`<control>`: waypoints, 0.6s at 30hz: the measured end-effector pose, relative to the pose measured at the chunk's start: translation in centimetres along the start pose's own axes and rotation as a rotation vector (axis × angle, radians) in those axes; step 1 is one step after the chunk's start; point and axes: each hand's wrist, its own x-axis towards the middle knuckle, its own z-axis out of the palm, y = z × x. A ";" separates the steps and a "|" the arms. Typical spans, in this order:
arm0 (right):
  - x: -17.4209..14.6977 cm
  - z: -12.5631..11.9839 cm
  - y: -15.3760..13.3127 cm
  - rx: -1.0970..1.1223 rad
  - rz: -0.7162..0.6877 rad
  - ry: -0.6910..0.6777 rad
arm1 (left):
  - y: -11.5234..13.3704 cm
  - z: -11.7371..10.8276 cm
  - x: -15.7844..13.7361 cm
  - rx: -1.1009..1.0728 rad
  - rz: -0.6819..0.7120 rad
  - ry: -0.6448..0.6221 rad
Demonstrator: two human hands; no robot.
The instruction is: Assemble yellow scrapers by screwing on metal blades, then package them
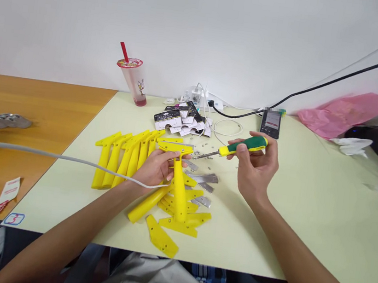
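Observation:
My left hand (pixel 155 168) grips a yellow scraper (pixel 179 191) near its wide head, the handle pointing down toward me. In my right hand (pixel 258 169) is a screwdriver (pixel 247 144) with a green and yellow handle, its shaft slanting down left. The tip is close to small screws (pixel 197 153) scattered on the table; whether it touches one I cannot tell. Beneath the held scraper lie loose yellow head plates (pixel 161 236), another yellow handle (pixel 148 205) and flat metal blades (pixel 201 178). More yellow scrapers (pixel 102 162) stand in a row left of my left hand.
Behind the screws are a pile of black and white cards (pixel 185 118), a power strip (pixel 215 102) with cables and a dark handheld device (pixel 270 123). A cup with a straw (pixel 136 83) stands back left. A grey cable (pixel 68 158) crosses over my left forearm. A pink bag (pixel 342 114) lies back right.

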 end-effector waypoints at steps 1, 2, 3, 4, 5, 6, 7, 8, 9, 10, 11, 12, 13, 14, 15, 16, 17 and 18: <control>0.0 0.0 0.0 -0.005 0.004 -0.001 | -0.1 0.0 0.0 -0.003 -0.003 -0.011; 0.0 0.0 0.0 -0.005 0.010 -0.006 | -0.1 0.1 -0.1 -0.007 -0.006 -0.022; 0.0 0.1 0.0 0.001 0.013 -0.012 | -0.2 0.2 -0.1 -0.010 -0.009 -0.034; -0.1 0.1 0.0 0.011 0.017 -0.019 | -0.3 0.2 -0.2 -0.013 -0.012 -0.046; -0.1 0.1 0.1 0.023 0.020 -0.023 | -0.3 0.3 -0.2 -0.013 -0.018 -0.059; -0.2 0.2 0.1 0.036 0.024 -0.025 | -0.3 0.4 -0.3 -0.012 -0.028 -0.074; -0.2 0.2 0.1 0.049 0.028 -0.026 | -0.4 0.4 -0.4 -0.013 -0.039 -0.090; -0.3 0.3 0.1 0.060 0.035 -0.026 | -0.4 0.4 -0.4 -0.015 -0.053 -0.108; -0.3 0.3 0.0 0.066 0.042 -0.026 | -0.5 0.3 -0.4 -0.019 -0.067 -0.128; -0.4 0.4 0.0 0.068 0.051 -0.031 | -0.6 0.3 -0.4 -0.024 -0.084 -0.150; -0.5 0.4 0.0 0.067 0.061 -0.039 | -0.7 0.2 -0.4 -0.028 -0.096 -0.169; -0.6 0.5 0.0 0.064 0.074 -0.049 | -0.9 0.2 -0.4 -0.029 -0.101 -0.184; -0.7 0.5 0.0 0.062 0.086 -0.061 | -1.0 0.1 -0.3 -0.023 -0.097 -0.194; -0.8 0.6 0.0 0.064 0.094 -0.074 | -1.2 0.0 -0.3 -0.010 -0.087 -0.199; -0.9 0.7 0.0 0.070 0.101 -0.090 | -1.4 0.0 -0.3 0.007 -0.073 -0.202; -1.0 0.7 0.0 0.077 0.104 -0.104 | -1.5 0.0 -0.3 0.028 -0.060 -0.206; -1.1 0.8 -0.1 0.083 0.105 -0.118 | -1.6 0.0 -0.3 0.050 -0.053 -0.213; -1.2 0.9 -0.1 0.088 0.104 -0.132 | -1.6 0.1 -0.4 0.068 -0.054 -0.222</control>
